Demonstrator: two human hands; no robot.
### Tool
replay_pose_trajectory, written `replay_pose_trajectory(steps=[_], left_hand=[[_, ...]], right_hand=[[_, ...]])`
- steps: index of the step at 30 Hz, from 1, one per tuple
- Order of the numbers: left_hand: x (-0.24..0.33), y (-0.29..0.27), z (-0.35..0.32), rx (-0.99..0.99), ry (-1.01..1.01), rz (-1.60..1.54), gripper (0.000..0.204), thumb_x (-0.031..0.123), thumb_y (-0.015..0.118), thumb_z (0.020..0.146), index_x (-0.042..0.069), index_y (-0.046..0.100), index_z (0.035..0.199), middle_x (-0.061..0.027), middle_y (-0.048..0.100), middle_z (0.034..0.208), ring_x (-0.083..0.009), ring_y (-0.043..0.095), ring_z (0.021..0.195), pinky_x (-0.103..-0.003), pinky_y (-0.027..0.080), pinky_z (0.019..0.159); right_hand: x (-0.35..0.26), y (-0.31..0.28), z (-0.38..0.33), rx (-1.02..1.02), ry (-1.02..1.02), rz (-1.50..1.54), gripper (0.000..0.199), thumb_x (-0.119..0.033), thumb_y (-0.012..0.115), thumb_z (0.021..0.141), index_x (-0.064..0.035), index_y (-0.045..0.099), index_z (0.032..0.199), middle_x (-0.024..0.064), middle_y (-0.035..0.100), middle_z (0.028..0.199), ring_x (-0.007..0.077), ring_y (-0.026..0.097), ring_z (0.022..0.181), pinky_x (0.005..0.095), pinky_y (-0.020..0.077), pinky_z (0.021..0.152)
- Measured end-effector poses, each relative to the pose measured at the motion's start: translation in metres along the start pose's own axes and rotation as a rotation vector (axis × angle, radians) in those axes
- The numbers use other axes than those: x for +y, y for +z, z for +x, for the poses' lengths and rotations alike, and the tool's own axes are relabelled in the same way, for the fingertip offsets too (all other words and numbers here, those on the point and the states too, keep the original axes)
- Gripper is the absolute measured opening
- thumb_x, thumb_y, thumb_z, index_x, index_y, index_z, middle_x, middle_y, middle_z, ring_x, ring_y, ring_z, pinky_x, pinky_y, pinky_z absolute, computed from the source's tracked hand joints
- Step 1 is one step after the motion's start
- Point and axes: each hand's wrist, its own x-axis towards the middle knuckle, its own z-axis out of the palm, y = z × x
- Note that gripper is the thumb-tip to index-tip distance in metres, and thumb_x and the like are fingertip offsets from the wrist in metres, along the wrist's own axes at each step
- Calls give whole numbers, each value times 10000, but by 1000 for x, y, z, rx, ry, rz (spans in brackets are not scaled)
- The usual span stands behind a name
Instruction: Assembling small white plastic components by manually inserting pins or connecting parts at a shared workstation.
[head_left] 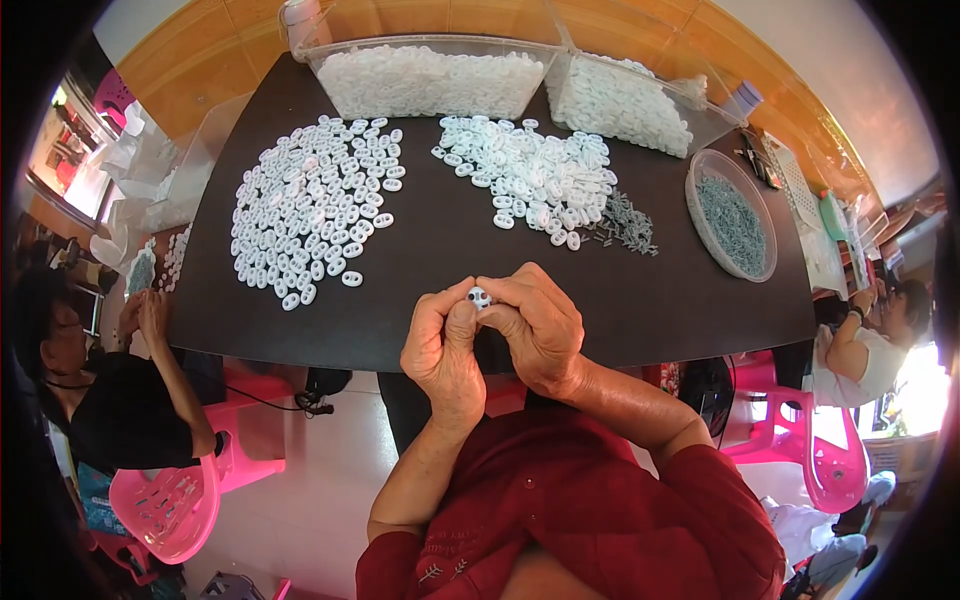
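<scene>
Above the table's near edge, my left hand (445, 350) and my right hand (540, 328) meet, thumbs and fingertips pinched together. Between them is a small white oval plastic piece with two dark holes (480, 297); the fingers cover part of it. Ahead and to the left, a wide pile of similar white two-hole pieces (310, 210) is spread on the dark table (430, 270). Straight ahead lies a denser heap of white pieces (540, 175). Small grey-green pins or screws (628, 225) lie against that heap's right side.
Two clear bins (445, 42) (690, 110) of white pieces stand along the back. A round clear tub (770, 265) of grey-green pins and a pair of pliers (760, 160) are at the right. Other people sit at left (120, 410) and right (860, 350), near pink chairs (175, 510).
</scene>
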Motion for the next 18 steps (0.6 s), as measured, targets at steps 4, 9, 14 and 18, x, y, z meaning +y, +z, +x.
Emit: replay_pose_trajectory(steps=[4, 9, 14, 18], left_hand=[[0, 0, -1, 26, -34, -20, 174, 107, 571, 933, -35, 637, 1010, -17, 570, 850, -58, 478, 695, -189, 409, 620], [10, -5, 6, -39, -63, -2, 193, 96, 578, 927, -37, 631, 1056, -11, 555, 871, -60, 486, 731, -191, 421, 645], [12, -8, 6, -96, -82, -57, 235, 48, 598, 903, -38, 619, 1121, -6, 537, 890, -73, 505, 782, -199, 436, 719], [11, -8, 5, -77, -22, -14, 249, 57, 613, 892, -40, 621, 1121, -14, 561, 901, -79, 520, 805, -202, 441, 720]], right_hand=[[0, 1, 0, -7, 6, -7, 291, 70, 679, 744, 25, 620, 1025, 83, 611, 772, 168, 547, 654, 263, 452, 564], [-10, -4, 2, -81, 100, 13, 324, 73, 672, 756, 20, 616, 1071, 78, 596, 822, 150, 555, 702, 248, 459, 597], [-14, -3, 1, -29, 257, 151, 345, 69, 652, 748, 1, 614, 1085, 79, 601, 861, 183, 560, 735, 281, 484, 633], [-17, -1, 0, -32, 282, 182, 356, 74, 648, 758, 3, 608, 1104, 84, 603, 885, 177, 562, 734, 278, 489, 637]])
